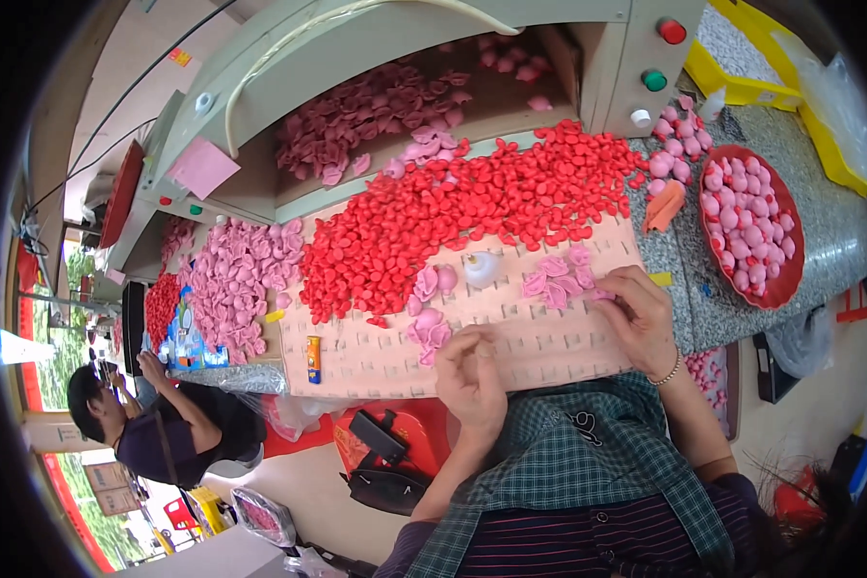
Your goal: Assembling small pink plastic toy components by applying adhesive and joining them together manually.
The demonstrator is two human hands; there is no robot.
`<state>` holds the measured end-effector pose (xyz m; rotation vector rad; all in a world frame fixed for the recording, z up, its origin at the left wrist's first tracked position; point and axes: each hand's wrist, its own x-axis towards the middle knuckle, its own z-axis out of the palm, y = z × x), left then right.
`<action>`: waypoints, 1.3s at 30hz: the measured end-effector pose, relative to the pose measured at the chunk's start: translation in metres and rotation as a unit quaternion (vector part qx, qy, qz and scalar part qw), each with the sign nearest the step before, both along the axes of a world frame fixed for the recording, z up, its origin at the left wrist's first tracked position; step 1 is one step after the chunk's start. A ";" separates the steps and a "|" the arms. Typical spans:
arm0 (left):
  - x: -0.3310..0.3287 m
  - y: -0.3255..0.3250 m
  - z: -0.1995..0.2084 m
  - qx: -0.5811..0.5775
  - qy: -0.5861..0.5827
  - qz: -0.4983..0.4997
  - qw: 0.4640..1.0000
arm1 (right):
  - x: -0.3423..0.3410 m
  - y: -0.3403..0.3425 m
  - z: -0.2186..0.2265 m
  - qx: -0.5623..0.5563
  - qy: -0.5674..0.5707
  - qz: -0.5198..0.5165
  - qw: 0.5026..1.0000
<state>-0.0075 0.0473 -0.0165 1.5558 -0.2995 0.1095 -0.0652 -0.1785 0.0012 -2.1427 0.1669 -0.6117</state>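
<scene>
My left hand [474,378] is over the front of the pink work mat [376,358], fingers curled in; whatever they hold, if anything, is hidden. Beside it lie several pink petal-shaped soft pieces [430,333]. My right hand [640,320] pinches at the right end of another cluster of pink petal-shaped pieces [555,286], its fingertips on the outermost one. Between the hands, farther back, stands a small white bottle [482,269] with a narrow tip. A broad heap of small red rounded pieces [433,217] covers the back of the mat.
A grey cabinet [612,77] with pink pieces inside stands behind. A red basin [788,279] of pink balls sits at right, yellow trays [756,91] beyond. An orange-and-blue tube [314,359] lies at left, near a pink pile [236,279]. Another person [178,424] works far left.
</scene>
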 end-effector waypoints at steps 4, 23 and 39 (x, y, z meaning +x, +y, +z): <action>0.033 0.017 0.025 0.169 -0.147 0.131 0.966 | -0.003 -0.005 -0.003 0.084 -0.040 -0.011 0.996; 0.164 0.003 0.060 0.395 -0.349 -0.048 0.848 | -0.019 0.005 -0.001 0.512 -0.069 -0.020 0.856; 0.126 0.021 0.082 0.086 -0.199 0.055 0.975 | -0.014 0.048 0.005 0.518 0.026 0.094 0.849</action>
